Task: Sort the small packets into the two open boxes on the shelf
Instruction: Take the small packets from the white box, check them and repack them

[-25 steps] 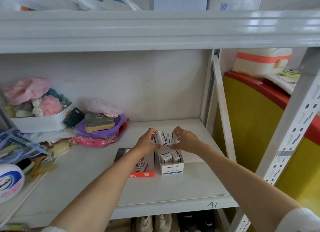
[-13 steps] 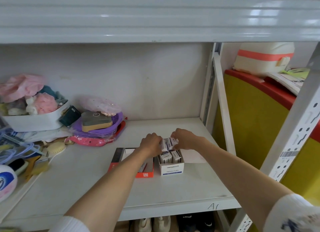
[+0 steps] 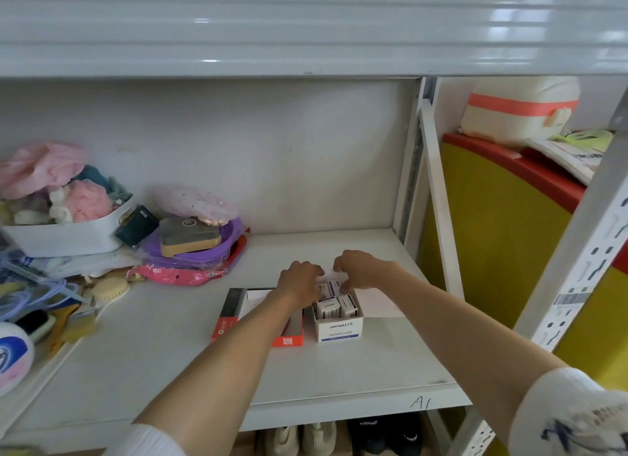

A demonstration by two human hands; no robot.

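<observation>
A white open box (image 3: 339, 330) marked paper clips stands on the shelf (image 3: 170, 347), with small white packets (image 3: 329, 308) upright inside it. To its left lies a flat red and black open box (image 3: 231, 314), mostly under my left forearm. My left hand (image 3: 299, 280) and my right hand (image 3: 358, 268) meet over the back of the white box. Their fingers pinch small white packets (image 3: 331, 285) down into it. How many packets they hold is hidden by the fingers.
A white sheet (image 3: 377, 302) lies right of the white box. At the left stand a white tub of pink items (image 3: 68, 231), a purple bag with a sponge (image 3: 193, 241), brushes and clutter. A shelf post (image 3: 438, 200) rises at the right; shoes sit below.
Both hands have come down from above the white box to its back rim, bringing the held packets into it. The camera has tilted down a little.
</observation>
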